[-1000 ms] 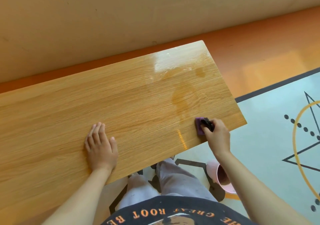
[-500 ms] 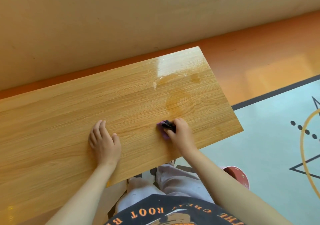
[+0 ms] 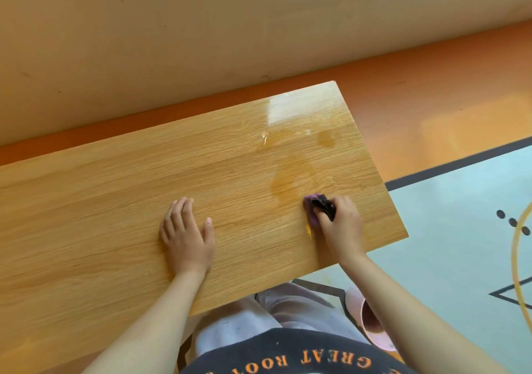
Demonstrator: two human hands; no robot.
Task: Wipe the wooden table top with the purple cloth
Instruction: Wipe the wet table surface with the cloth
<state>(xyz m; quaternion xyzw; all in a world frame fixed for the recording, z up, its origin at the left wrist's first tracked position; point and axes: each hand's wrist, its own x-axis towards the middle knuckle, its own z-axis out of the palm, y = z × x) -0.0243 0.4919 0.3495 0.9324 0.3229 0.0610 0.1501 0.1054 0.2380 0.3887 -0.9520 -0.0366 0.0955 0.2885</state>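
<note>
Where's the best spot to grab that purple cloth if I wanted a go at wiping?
Probably its bunched-up top, from above: the purple cloth lies wadded on the wooden table top, so a hand can close over the wad, as the right hand grips it now.

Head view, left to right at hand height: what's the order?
wooden table top → left hand, flat on it → purple cloth → right hand gripping the cloth → pale blue floor mat
</note>
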